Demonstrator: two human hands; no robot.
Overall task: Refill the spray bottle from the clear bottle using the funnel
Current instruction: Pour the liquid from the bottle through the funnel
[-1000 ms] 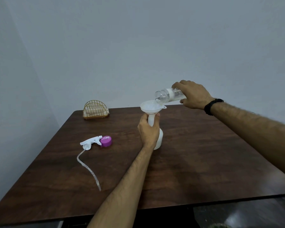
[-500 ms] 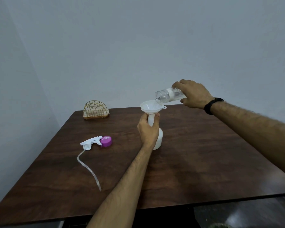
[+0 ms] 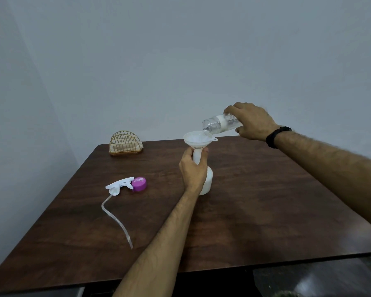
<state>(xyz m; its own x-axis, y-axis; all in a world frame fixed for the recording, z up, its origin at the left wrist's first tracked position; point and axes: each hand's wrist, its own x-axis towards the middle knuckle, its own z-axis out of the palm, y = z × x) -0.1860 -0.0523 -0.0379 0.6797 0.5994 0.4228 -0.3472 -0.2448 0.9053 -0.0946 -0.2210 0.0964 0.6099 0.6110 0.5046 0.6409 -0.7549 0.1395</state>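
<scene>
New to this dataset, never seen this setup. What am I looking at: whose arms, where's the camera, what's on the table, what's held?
No robot here: these are a person's two bare arms, filmed by one wide-angle camera worn on the head, looking forward and down.

The left hand grips the neck of a white spray bottle that stands on the dark wooden table, with a white funnel seated in its mouth. The right hand holds a clear bottle tipped nearly level, its open mouth at the funnel's rim.

Left of the bottle lie the removed spray head with its dip tube and a purple cap. A gold wire holder sits at the back edge.
</scene>
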